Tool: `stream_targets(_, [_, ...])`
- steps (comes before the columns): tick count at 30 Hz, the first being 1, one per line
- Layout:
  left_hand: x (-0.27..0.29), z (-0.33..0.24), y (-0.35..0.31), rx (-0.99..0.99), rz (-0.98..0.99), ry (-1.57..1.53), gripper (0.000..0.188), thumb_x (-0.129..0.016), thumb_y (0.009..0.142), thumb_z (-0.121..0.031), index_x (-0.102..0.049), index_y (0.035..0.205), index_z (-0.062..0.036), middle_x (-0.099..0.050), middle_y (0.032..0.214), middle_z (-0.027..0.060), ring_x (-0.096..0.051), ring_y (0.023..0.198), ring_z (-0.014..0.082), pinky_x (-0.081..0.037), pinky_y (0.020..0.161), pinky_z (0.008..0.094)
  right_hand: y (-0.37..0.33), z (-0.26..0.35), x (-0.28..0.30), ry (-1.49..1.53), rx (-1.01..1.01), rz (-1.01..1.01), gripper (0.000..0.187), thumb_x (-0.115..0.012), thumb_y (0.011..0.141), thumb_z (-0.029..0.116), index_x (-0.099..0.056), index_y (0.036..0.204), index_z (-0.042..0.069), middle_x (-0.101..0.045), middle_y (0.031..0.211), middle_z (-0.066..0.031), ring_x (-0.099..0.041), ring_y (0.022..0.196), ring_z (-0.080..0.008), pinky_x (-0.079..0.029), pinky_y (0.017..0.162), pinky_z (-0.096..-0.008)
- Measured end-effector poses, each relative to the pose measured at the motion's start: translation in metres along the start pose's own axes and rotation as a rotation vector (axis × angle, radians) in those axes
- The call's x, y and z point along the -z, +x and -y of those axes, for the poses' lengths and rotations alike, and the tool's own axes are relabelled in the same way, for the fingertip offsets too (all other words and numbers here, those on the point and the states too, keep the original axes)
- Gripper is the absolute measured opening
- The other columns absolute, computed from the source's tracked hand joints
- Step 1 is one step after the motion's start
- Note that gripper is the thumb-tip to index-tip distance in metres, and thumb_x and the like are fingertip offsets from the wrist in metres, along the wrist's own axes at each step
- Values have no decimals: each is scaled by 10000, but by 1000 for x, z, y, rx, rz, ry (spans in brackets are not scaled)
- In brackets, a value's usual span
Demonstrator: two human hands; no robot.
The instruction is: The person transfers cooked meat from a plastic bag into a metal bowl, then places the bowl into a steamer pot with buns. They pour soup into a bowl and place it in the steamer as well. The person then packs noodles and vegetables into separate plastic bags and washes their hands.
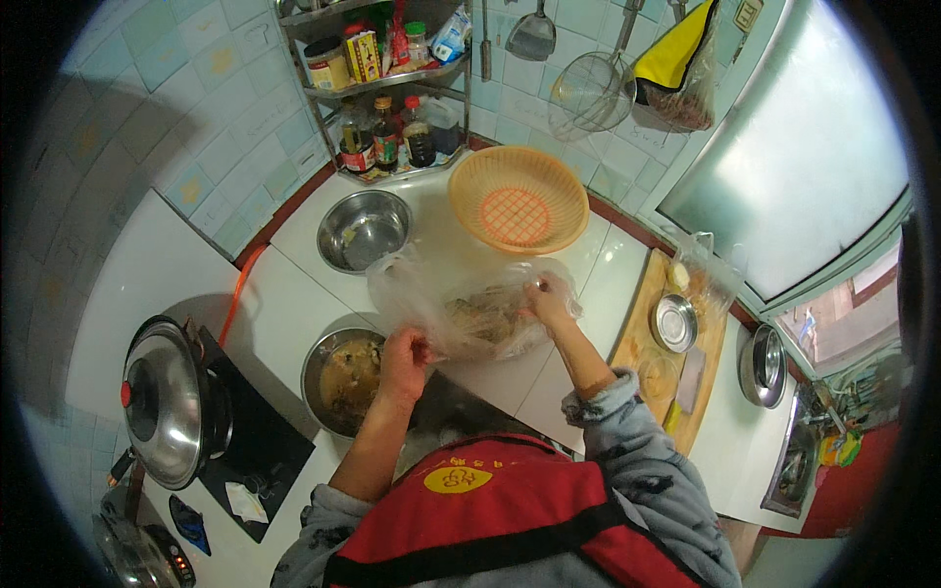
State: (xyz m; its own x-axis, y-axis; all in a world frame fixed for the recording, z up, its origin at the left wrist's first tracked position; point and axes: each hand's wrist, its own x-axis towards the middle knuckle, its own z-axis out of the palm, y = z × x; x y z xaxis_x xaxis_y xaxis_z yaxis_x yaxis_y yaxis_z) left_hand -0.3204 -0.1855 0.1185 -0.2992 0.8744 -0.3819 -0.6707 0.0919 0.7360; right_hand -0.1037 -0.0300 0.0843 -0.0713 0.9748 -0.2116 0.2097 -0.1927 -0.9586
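Observation:
A clear plastic bag (pixel 421 284) with brownish contents, whose kind I cannot make out, is stretched between my hands over the white counter. My left hand (pixel 402 365) pinches its near left edge, and my right hand (pixel 547 299) grips its right side. Just left of my left forearm stands a metal bowl (pixel 312 377) holding murky brown liquid with darker pieces in it. Beyond the bag are a second metal bowl (pixel 338 257), with a small pale scrap inside, and an orange plastic colander basket (pixel 466 220).
At left, a lidded wok (pixel 172 412) sits on a black cooktop (pixel 260 441). A wooden cutting board (pixel 637 323) on the right carries a small metal bowl (pixel 674 323) and a knife (pixel 690 380). Bottles and jars fill the corner rack (pixel 377 88). A sink (pixel 789 470) lies far right.

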Motion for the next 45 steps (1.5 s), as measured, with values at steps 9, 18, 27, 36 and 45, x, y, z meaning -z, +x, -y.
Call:
stream_targets(9, [-36, 2, 23, 67, 80, 448, 107, -508, 767, -67, -529, 864, -27, -497, 647, 31, -456, 553, 129, -371, 512, 282, -2, -7, 32, 93, -111, -22, 168, -540, 857, 137, -504, 959, 9, -449, 786, -40, -476, 607, -123, -547, 539, -275])
stream_targets(18, [-69, -6, 23, -105, 177, 423, 428, -513, 786, -16, -389, 1196, -12, -562, 932, 74, -566, 747, 174, -460, 639, 286, -13, 2, 50, -550, 143, 226, 270, -566, 827, 181, -504, 1020, 2, -567, 890, -155, -589, 823, -226, -512, 638, -332])
stream_targets(27, [-45, -8, 17, -288, 125, 759, 607, -565, 744, 24, -315, 1291, -61, -359, 1247, 132, -557, 821, 179, -469, 698, 290, -100, 91, 76, -526, 501, 78, 482, -671, 726, 162, -479, 1141, 10, -541, 1042, -203, -576, 873, -341, -462, 765, -394])
stream_targets(36, [-80, -12, -11, -833, 144, 1621, 564, -695, 666, -72, -482, 1188, -83, -304, 1291, 165, -445, 1056, 320, -422, 841, 407, -107, 87, 79, -657, 817, -265, 500, -717, 678, 131, -497, 1114, 23, -529, 1057, -163, -531, 946, -320, -442, 799, -385])
stream_targets(45, [-99, -19, -11, -963, 113, 1688, 204, -667, 713, -85, -595, 893, -23, -521, 1045, 93, -525, 891, 256, -424, 752, 393, -106, 45, 51, -792, 375, 365, 467, -671, 757, 183, -477, 1148, 19, -609, 839, -133, -602, 716, -245, -473, 641, -349])
